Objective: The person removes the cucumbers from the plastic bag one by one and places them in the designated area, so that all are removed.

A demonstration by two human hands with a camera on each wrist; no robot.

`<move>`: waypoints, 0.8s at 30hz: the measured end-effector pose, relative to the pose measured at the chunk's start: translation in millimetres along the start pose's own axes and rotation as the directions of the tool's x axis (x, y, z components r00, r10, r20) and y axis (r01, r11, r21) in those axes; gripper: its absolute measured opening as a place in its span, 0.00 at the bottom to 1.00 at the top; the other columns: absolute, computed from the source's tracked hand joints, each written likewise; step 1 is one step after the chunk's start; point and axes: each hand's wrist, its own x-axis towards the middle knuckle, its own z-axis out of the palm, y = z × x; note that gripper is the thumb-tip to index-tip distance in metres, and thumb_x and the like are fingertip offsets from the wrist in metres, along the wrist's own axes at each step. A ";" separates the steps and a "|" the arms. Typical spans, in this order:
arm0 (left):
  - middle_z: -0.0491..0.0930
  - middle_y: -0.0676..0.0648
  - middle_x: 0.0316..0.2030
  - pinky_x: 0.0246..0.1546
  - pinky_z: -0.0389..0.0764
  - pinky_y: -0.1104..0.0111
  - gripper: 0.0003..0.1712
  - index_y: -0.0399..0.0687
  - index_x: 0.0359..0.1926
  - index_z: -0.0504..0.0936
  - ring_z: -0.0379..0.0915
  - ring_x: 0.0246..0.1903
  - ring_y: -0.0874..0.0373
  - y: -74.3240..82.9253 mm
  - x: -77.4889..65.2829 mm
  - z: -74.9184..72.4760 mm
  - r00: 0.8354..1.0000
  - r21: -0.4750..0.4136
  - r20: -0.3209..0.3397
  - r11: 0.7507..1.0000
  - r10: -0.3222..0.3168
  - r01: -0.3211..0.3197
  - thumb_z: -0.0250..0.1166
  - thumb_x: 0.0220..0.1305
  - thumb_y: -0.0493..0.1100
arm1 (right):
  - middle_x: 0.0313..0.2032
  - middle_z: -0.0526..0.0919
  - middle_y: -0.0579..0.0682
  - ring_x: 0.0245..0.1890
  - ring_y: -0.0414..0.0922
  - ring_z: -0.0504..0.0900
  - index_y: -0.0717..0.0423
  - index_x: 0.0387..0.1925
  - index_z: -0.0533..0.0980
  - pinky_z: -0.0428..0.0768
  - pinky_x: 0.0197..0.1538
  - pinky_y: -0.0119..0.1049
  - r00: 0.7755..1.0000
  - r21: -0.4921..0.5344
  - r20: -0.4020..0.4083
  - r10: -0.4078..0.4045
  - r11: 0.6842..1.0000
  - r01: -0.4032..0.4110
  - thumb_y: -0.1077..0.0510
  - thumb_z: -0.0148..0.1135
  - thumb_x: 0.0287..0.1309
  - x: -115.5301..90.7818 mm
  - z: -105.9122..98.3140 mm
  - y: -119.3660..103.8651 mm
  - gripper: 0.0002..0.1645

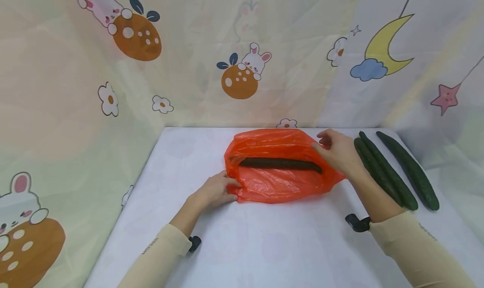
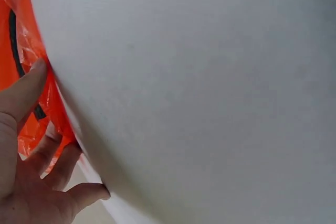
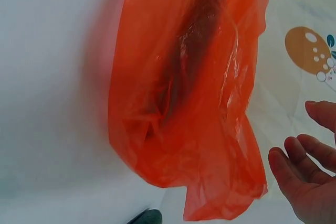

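A red plastic bag (image 1: 276, 189) lies on the table, its opening showing one dark green cucumber (image 1: 280, 163) that stretches lengthwise inside. At the bag's left end, my left hand (image 1: 216, 190) pinches its edge between thumb and fingers. In the left wrist view the bag (image 2: 56, 111) passes between the thumb and fingers of that hand (image 2: 39, 182). My right hand (image 1: 340, 150) hovers by the bag's right upper edge, fingers loosely bent and holding nothing. The right wrist view has this hand (image 3: 310, 166) apart from the bag (image 3: 205, 129), with the cucumber's dark shape showing through the film.
Two cucumbers lie side by side (image 1: 385, 174) at the table's right, partly behind my right forearm. A third cucumber (image 1: 410, 168) lies just right of them. The white table (image 1: 264, 246) meets a printed cloth backdrop (image 1: 189, 69) at its far edge.
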 end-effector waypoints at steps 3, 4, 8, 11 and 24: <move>0.73 0.52 0.54 0.65 0.68 0.43 0.20 0.64 0.57 0.86 0.71 0.57 0.53 -1.9 -0.9 1.6 1.000 -0.003 -0.015 1.000 0.016 -0.016 0.73 0.64 0.54 | 0.52 0.81 0.64 0.50 0.61 0.80 0.62 0.62 0.72 0.82 0.53 0.60 1.000 -0.004 0.003 -0.024 1.000 0.024 0.51 0.65 0.68 -1.0 3.9 -4.0 0.28; 0.74 0.52 0.54 0.67 0.65 0.40 0.19 0.64 0.56 0.87 0.71 0.57 0.53 -2.3 -1.4 1.8 1.000 -0.009 -0.017 1.000 0.015 -0.016 0.73 0.64 0.54 | 0.52 0.81 0.64 0.50 0.61 0.80 0.62 0.62 0.72 0.82 0.53 0.60 1.000 -0.007 0.006 -0.031 1.000 0.031 0.51 0.65 0.68 -1.3 5.4 -5.1 0.28; 0.75 0.52 0.54 0.70 0.59 0.37 0.17 0.61 0.53 0.88 0.72 0.58 0.53 -3.6 -4.0 2.1 1.000 -0.061 -0.031 0.998 -0.003 0.001 0.73 0.64 0.54 | 0.53 0.81 0.64 0.51 0.62 0.80 0.62 0.64 0.71 0.81 0.55 0.60 0.999 -0.002 0.036 -0.033 0.999 0.033 0.50 0.65 0.68 -2.3 10.8 -10.5 0.30; 0.75 0.52 0.53 0.71 0.57 0.37 0.17 0.59 0.52 0.88 0.72 0.58 0.52 -5.2 -5.5 2.7 0.999 -0.097 -0.038 0.995 -0.020 0.016 0.72 0.64 0.55 | 0.54 0.81 0.64 0.53 0.62 0.80 0.62 0.65 0.71 0.81 0.56 0.60 0.998 0.003 0.060 -0.024 1.000 0.024 0.50 0.65 0.69 -1.9 14.8 -14.0 0.30; 0.75 0.52 0.49 0.54 0.77 0.58 0.17 0.55 0.48 0.91 0.73 0.50 0.56 -7.8 -6.1 0.2 0.998 -0.136 -0.044 0.990 -0.054 0.047 0.71 0.65 0.58 | 0.47 0.84 0.63 0.47 0.59 0.82 0.64 0.60 0.74 0.82 0.54 0.56 0.992 -0.009 0.063 -0.105 0.994 0.106 0.52 0.68 0.66 -0.2 37.3 -21.1 0.27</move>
